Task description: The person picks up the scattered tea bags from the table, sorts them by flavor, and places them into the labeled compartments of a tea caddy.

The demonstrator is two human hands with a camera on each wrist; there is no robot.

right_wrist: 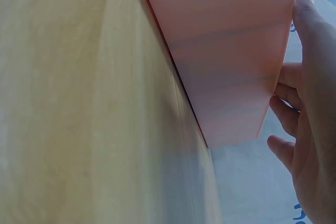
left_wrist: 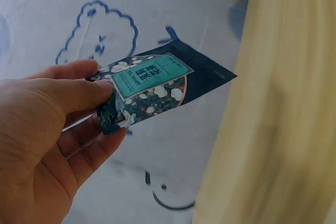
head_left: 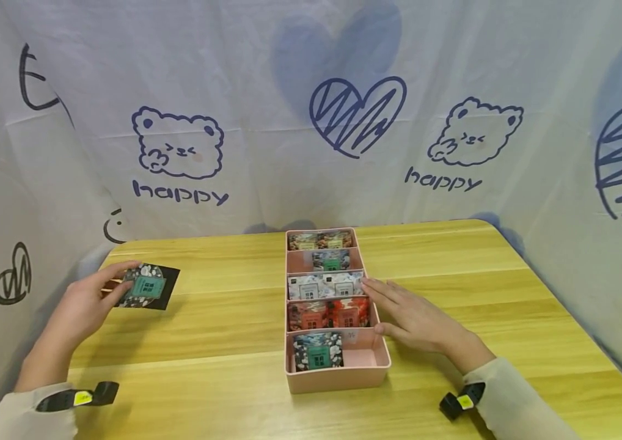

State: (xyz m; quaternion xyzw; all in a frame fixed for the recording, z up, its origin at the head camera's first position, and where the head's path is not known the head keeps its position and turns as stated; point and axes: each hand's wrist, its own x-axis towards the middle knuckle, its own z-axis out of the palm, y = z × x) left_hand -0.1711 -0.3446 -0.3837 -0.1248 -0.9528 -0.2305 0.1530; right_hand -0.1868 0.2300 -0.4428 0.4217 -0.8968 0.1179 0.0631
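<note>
At the left of the head view, my left hand (head_left: 81, 305) pinches a tea sachet (head_left: 146, 286) between thumb and fingers, above the table. In the left wrist view the sachet (left_wrist: 152, 85) is dark, with white flowers and a teal label. My right hand (head_left: 418, 315) touches the right rim of a long pink divided box (head_left: 338, 380), fingers fairly straight. Seen from the right wrist, fingertips lie along the top edge of the box's side wall (right_wrist: 226, 51). A matching dark floral sachet (head_left: 318, 352) stands at the left of the front compartment, with bare pink floor beside it.
Behind the front compartment come red sachets (head_left: 327, 315), white sachets (head_left: 324, 286), one green-labelled sachet (head_left: 330, 261) and brownish sachets (head_left: 320, 240) at the back. The box stands on a wooden table (head_left: 212, 342). A printed white cloth (head_left: 267, 159) encloses the table behind and on both sides.
</note>
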